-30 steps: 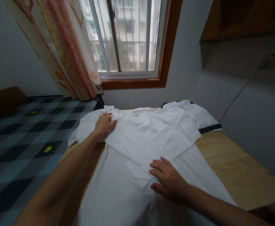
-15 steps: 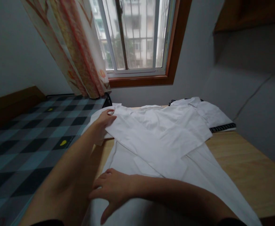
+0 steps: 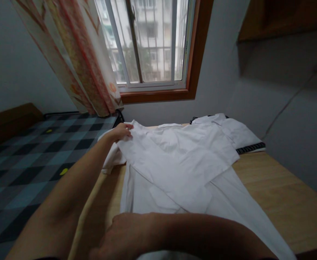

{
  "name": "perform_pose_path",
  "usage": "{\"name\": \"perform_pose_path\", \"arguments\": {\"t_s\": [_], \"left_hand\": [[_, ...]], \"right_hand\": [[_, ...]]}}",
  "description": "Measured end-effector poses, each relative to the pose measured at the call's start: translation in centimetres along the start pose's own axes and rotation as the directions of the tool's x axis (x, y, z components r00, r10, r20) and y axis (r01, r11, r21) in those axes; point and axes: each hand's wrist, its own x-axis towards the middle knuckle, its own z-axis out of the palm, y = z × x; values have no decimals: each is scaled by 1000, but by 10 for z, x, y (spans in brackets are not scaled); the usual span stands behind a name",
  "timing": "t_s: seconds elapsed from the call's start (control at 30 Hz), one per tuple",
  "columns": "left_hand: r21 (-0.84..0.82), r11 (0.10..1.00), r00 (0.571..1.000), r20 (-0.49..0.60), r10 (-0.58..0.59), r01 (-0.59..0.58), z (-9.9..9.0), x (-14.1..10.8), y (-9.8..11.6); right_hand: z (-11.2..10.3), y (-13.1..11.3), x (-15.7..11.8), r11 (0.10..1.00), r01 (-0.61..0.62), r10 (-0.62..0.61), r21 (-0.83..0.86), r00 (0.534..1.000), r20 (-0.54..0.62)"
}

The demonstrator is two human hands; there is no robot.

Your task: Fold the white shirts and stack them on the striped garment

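Observation:
A long-sleeved white shirt [image 3: 169, 169] lies spread on a light wooden table [image 3: 277, 180], its sleeves folded over its body. My left hand [image 3: 122, 131] is at the shirt's upper left corner, with its fingers closed on the cloth. Across the near part of the shirt reaches my right forearm. At the lower left side edge my right hand [image 3: 123, 231] is curled on the cloth; its fingertips are hidden and a little blurred. Some white cloth hangs loosely below my left wrist.
A folded white garment with black striped trim [image 3: 239, 135] lies at the table's far right corner. On the left is a bed with a checked cover [image 3: 47, 155]. A window [image 3: 153, 47], a curtain [image 3: 82, 61] and a wall shelf [image 3: 277, 21] stand beyond.
My right hand has gone from spread fingers to a curled grip at the shirt's lower left edge, which has shifted inward, baring more table. My left hand stays at the upper corner.

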Motion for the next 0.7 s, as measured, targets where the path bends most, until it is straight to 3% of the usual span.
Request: {"name": "perform_pose_path", "arguments": {"t_s": [0.1,0.23,0.33,0.53,0.7], "left_hand": [[198,977,996,-17,84,-79,2,4,16],[465,856,966,-3,257,-226,7,5,42],[557,790,955,13,298,-254,14,5,65],[622,722,941,73,331,-303,44,-2,113],[609,701,920,139,366,-371,96,-12,144]], "right_hand": [[-7,-11,-18,999,-13,7,-38,989,-150],[-13,-25,-43,985,-84,38,-153,960,-279],[-12,-35,-64,973,-109,32,-202,936,-351],[0,-52,-97,970,-133,53,-203,932,-357],[2,-61,-117,971,-118,58,-206,959,-277]]}}
